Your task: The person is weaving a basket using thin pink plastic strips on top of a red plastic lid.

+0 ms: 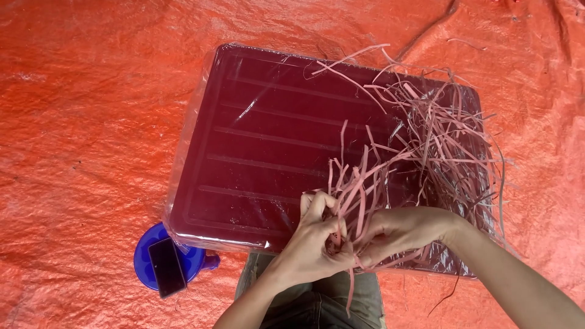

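A dark maroon ribbed tray (262, 140), wrapped in clear plastic film, lies in front of me on an orange tarp. Many thin pink paper strips (439, 140) are piled loosely over its right half. At the tray's near edge my left hand (314, 240) and my right hand (396, 234) meet, both pinching a bunch of these pink strips (356, 195) between their fingers. The strips fan upward and away from my fingers. My knees in grey-green trousers show just below the hands.
An orange tarp (91, 122) covers the ground all around. A blue round plastic lid-like object (146, 262) sits at the tray's near left corner, with a black phone (167, 267) lying on it. A few stray strips lie beyond the tray's far edge.
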